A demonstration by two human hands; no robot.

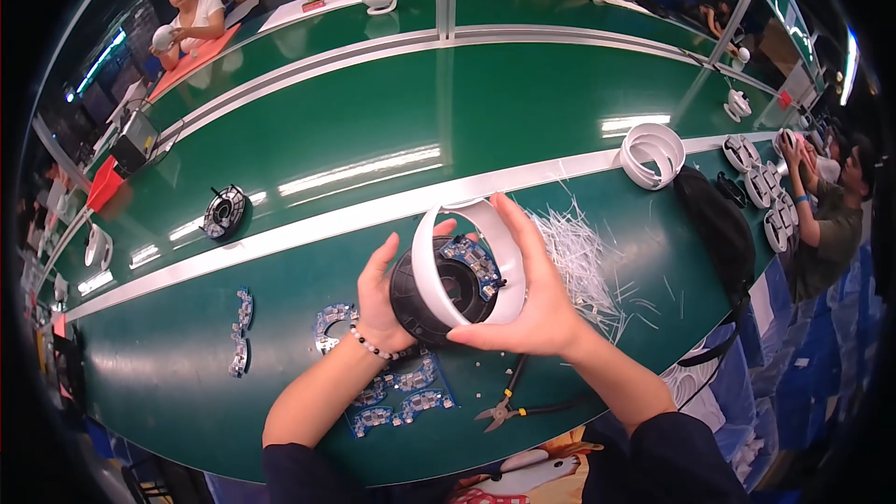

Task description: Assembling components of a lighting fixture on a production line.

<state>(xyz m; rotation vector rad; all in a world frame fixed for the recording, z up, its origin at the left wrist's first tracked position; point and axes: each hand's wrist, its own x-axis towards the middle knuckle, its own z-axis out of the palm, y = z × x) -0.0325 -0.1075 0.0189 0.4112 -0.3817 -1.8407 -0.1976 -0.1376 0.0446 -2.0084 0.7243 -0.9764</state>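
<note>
In front of me my left hand (378, 303) cups a black round housing (411, 299) from its left side. A curved blue circuit board (476, 259) lies inside that housing. My right hand (537, 299) grips a white plastic ring (425, 257) with the thumb at its near rim and fingers at its far rim. The ring is tilted and stands over the black housing, around the board. Whether the ring is seated on the housing I cannot tell. Part of my left hand's fingers is hidden behind the ring.
Below my hands are several blue circuit boards (411, 397) and cutting pliers (504, 409). More boards (241, 331) lie left. White strips (574, 261) are heaped right, near another white ring (651, 157) and a black bag (717, 233). A black round part (224, 213) sits on the green belt. Co-workers sit around.
</note>
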